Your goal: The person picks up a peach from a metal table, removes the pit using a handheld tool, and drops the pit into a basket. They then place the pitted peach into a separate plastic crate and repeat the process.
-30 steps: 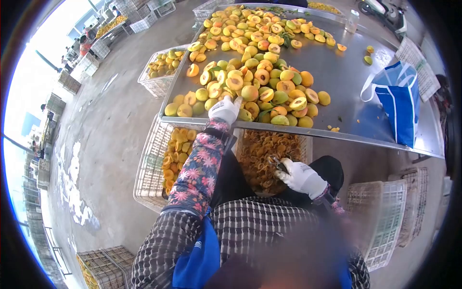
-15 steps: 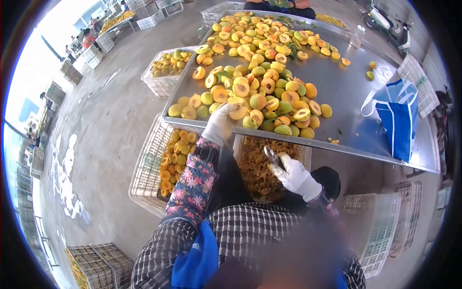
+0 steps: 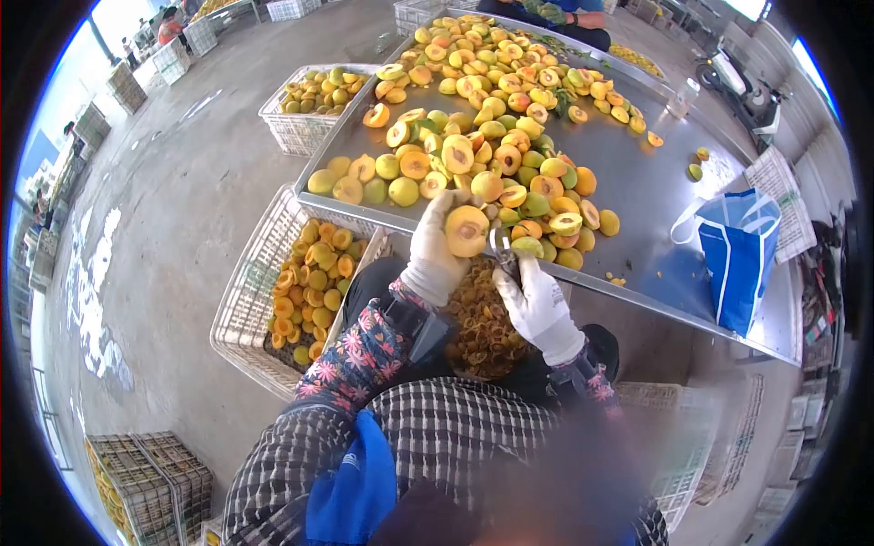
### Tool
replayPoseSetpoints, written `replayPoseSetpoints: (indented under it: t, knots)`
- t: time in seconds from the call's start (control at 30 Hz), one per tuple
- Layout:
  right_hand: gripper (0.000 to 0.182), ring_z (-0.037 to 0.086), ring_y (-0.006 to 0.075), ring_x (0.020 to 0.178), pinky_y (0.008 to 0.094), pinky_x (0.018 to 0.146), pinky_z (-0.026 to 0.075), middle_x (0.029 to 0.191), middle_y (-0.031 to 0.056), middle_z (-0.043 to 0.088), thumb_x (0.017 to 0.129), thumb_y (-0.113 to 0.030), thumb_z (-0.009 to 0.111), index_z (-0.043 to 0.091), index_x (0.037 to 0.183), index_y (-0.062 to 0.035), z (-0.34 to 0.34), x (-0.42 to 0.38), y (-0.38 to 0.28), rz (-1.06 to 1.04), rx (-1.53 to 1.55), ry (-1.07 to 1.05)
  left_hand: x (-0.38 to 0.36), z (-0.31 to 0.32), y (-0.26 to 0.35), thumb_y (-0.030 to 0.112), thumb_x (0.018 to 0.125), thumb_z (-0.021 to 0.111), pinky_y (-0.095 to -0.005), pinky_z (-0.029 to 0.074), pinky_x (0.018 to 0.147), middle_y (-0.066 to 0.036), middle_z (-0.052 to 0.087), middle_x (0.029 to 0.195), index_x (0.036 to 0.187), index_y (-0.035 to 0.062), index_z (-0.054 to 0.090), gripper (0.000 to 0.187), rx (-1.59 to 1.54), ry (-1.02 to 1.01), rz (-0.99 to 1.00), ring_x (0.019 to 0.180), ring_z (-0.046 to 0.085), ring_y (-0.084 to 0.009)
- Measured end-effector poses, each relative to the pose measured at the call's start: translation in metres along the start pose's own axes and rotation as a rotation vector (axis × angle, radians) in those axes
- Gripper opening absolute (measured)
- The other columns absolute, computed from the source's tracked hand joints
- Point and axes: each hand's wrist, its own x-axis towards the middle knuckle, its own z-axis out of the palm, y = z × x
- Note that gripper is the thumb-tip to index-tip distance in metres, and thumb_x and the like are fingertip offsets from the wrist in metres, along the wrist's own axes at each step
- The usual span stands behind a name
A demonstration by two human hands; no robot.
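My left hand [image 3: 431, 249], in a white glove, is closed on a halved yellow peach [image 3: 467, 230], its cut face turned up toward me. In my right hand [image 3: 543, 310], also gloved, is a metal pitting tool [image 3: 500, 244] with a looped steel head, close beside the peach half. Both hands are at the table's near edge, above a crate of brownish pits and scraps [image 3: 487, 318]. Just beyond them a large heap of halved peaches [image 3: 510, 173] covers part of the steel table [image 3: 628, 209].
A white crate of peach halves [image 3: 314, 282] stands on the floor to my left, another full crate [image 3: 319, 96] behind it. On the table's right lie a blue bag [image 3: 736, 255] and a clear bottle [image 3: 683, 97]. Across the table sits another person [image 3: 555, 16]. Stacked crates [image 3: 150, 482] are at lower left.
My left hand has lifted a peach half off the heap and drawn it back toward me. My right hand has raised the pitting tool up to it. The view has shifted slightly.
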Motion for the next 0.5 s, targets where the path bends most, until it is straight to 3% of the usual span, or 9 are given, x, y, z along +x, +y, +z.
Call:
replayPoseSetpoints:
  t: [0.07, 0.2, 0.3, 0.5]
  knots:
    - [0.033, 0.063, 0.0419, 0.075, 0.0472, 0.062, 0.048, 0.083, 0.0230, 0.064, 0.095, -0.026, 0.058, 0.051, 0.115, -0.0003, -0.001, 0.000, -0.006, -0.042, -0.089, 0.033, 0.005, -0.014, -0.004, 0.038, 0.098, 0.054, -0.0504, 0.054, 0.085, -0.014, 0.064, 0.100, 0.105, 0.0052, 0.057, 0.034, 0.100, -0.028, -0.061, 0.096, 0.063, -0.0351]
    - [0.032, 0.063, 0.0411, 0.069, 0.0482, 0.059, 0.049, 0.079, 0.0229, 0.064, 0.091, -0.022, 0.062, 0.051, 0.110, 0.0015, 0.002, 0.002, -0.010, -0.138, -0.435, 0.038, -0.008, 0.001, -0.012, 0.043, 0.099, 0.051, -0.0500, 0.055, 0.080, -0.017, 0.062, 0.104, 0.111, 0.0039, 0.053, 0.040, 0.180, 0.090, -0.068, 0.093, 0.064, -0.0377]
    - [0.033, 0.063, 0.0405, 0.069, 0.0476, 0.059, 0.049, 0.079, 0.0226, 0.064, 0.091, -0.023, 0.061, 0.049, 0.109, 0.0010, 0.004, 0.000, 0.001, -0.168, -0.478, -0.005, -0.006, -0.005, -0.007, 0.043, 0.100, 0.050, -0.0480, 0.057, 0.076, -0.018, 0.061, 0.104, 0.111, 0.0034, 0.052, 0.041, 0.271, 0.102, -0.100, 0.088, 0.065, -0.0370]
    - [0.042, 0.064, 0.0411, 0.073, 0.0487, 0.062, 0.050, 0.081, 0.0248, 0.063, 0.091, -0.023, 0.059, 0.044, 0.120, 0.0028, 0.011, -0.009, 0.018, -0.058, -0.512, -0.178, -0.011, 0.000, -0.014, 0.043, 0.101, 0.047, -0.0424, 0.058, 0.067, -0.017, 0.062, 0.093, 0.106, 0.0014, 0.054, 0.043, 0.406, 0.329, -0.107, 0.077, 0.066, -0.0331]
